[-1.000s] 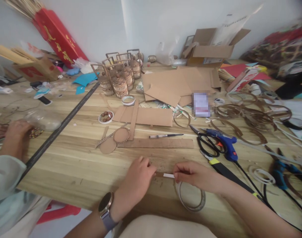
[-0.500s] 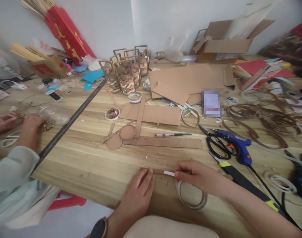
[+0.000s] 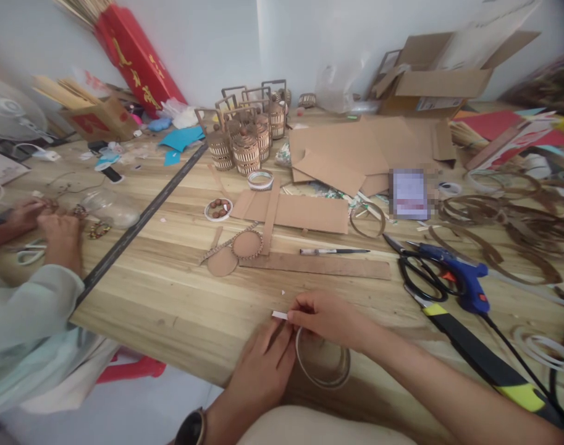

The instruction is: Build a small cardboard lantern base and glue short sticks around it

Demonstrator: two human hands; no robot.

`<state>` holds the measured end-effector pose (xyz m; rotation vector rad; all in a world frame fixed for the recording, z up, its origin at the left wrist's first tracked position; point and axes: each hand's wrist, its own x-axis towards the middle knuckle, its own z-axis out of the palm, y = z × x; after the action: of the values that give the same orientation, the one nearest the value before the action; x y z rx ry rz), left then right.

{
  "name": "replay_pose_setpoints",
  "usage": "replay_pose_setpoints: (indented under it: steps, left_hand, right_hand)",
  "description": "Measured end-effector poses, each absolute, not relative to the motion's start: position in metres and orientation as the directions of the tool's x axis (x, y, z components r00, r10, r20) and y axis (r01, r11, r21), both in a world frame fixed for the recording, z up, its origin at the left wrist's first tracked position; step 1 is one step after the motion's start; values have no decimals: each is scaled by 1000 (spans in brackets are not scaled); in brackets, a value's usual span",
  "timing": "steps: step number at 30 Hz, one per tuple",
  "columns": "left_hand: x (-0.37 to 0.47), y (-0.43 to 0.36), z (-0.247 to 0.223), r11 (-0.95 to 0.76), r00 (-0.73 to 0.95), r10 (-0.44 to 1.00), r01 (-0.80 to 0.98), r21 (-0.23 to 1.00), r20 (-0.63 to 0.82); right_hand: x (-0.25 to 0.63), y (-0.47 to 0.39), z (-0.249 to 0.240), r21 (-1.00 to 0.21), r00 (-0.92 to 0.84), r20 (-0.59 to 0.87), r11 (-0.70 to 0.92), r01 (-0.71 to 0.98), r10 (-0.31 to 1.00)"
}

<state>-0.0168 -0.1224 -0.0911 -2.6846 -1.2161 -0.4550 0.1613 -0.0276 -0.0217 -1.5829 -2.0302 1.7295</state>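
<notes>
My left hand (image 3: pixel 267 355) lies on the wooden table near its front edge, its fingers stretched out and pressed down. Over its fingertips, my right hand (image 3: pixel 325 318) is closed in a pinch. A short white tape end (image 3: pixel 280 315) sticks out to the left from the pinch. From the same hand hangs a tape roll (image 3: pixel 332 384), seen as a thin pale ring beside the left fingers. Whatever lies under the left fingers is mostly hidden. Just beyond the hands are a long cardboard strip (image 3: pixel 319 266) and a black pen (image 3: pixel 335 251).
To the right lie black-handled scissors (image 3: pixel 420 278), a blue glue gun (image 3: pixel 462 278) and a black-and-yellow tool (image 3: pixel 476 352). Cardboard discs (image 3: pixel 222 261), small lidded baskets (image 3: pixel 247 154) and cardboard sheets (image 3: pixel 346 154) stand farther back. At left, a co-worker's hands (image 3: pixel 59 228) work beside scissors.
My right hand has moved left with the tape roll, from beside my left hand to over its fingertips. The brown strip seen between the hands is now covered. The view has shifted slightly.
</notes>
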Motion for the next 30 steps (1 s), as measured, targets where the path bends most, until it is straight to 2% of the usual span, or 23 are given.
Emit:
replay_pose_setpoints:
  steps: [7, 13, 22, 30]
  left_hand:
    - [-18, -125, -92, -609, 549, 730, 793, 22, 406]
    - [-18, -124, -93, -609, 520, 693, 793, 21, 499]
    - [-21, -124, -91, -607, 508, 699, 793, 42, 503]
    - [-27, -119, -80, -619, 489, 710, 777, 117, 508]
  right_hand:
    - [156, -25, -27, -692, -453, -549, -77, 718, 702]
    - [152, -22, -25, -649, -447, -556, -30, 760, 701]
    - [148, -19, -22, -594, -440, -586, 9, 804, 680]
    - [145, -17, -19, -578, -437, -610, 7, 816, 661]
